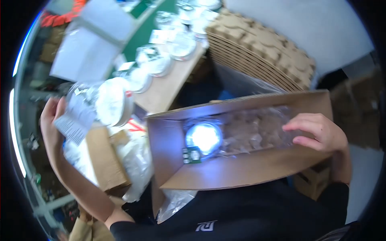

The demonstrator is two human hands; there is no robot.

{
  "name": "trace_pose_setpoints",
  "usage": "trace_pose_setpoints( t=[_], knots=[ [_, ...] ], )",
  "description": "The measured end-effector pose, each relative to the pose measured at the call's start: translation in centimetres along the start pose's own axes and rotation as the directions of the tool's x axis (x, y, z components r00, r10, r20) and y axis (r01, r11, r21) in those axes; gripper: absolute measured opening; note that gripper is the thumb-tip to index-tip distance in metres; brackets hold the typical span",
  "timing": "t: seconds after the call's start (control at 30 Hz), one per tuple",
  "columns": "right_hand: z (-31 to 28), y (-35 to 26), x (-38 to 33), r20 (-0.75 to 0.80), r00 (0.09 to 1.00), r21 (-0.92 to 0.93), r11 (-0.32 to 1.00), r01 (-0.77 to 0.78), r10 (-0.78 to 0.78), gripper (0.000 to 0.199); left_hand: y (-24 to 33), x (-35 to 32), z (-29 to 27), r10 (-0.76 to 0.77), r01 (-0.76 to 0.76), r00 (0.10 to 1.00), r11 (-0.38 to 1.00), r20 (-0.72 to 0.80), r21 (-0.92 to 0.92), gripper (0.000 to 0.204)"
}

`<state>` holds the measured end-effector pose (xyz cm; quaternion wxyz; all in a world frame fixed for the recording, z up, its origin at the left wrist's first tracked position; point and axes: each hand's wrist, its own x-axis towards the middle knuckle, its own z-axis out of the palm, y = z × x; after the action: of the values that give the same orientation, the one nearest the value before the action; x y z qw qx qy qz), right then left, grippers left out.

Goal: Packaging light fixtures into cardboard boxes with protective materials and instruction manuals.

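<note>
My left hand (pixel 53 116) is closed at the edge of a clear plastic bag (pixel 78 98) on the left. A white round disc-shaped item (pixel 111 102) sits in that bag, beside a printed paper slip (pixel 74 124). In front of me stands an open cardboard box (pixel 237 176). At its left end lies a brightly shining round item (pixel 204 138) in clear wrap, with a small green-and-white card (pixel 192 155). Clear plastic film (pixel 257 128) covers a moulded brown tray in the box. Over the box's right end my right hand (pixel 319 130) has its thumb and fingers apart, near the film.
Several bagged white round items (pixel 155 62) stand in a row along a table (pixel 161 90). Behind the box is a stack of moulded cardboard trays (pixel 261 46). A small carton (pixel 106 158) and crumpled clear plastic (pixel 138 164) lie left of the box.
</note>
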<state>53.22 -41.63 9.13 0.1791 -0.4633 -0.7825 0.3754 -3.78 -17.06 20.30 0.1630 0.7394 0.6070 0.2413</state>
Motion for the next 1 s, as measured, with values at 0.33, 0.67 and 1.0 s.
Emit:
trace_pose_setpoints(
  t=[0.33, 0.67, 1.0],
  knots=[
    [1.5, -3.8, 10.9, -0.108, 0.991, 0.438, 0.891, 0.116, -0.076, 0.06, 16.0, -0.8, -4.1, 0.253, -0.292, 0.944, 0.941, -0.213, -0.173, 0.034],
    [3.7, -3.4, 12.2, -0.154, 0.976, 0.914, 0.354, 0.201, -0.156, 0.086, 21.7, -3.7, 3.7, 0.348, -0.392, 0.917, 0.878, -0.196, -0.275, 0.03],
    [3.6, -3.2, 9.2, -0.199, 0.978, 0.89, 0.428, 0.155, 0.06, 0.07, 22.5, -3.4, 7.5, 0.419, -0.426, 0.902, 0.828, -0.102, -0.364, 0.03]
  ],
)
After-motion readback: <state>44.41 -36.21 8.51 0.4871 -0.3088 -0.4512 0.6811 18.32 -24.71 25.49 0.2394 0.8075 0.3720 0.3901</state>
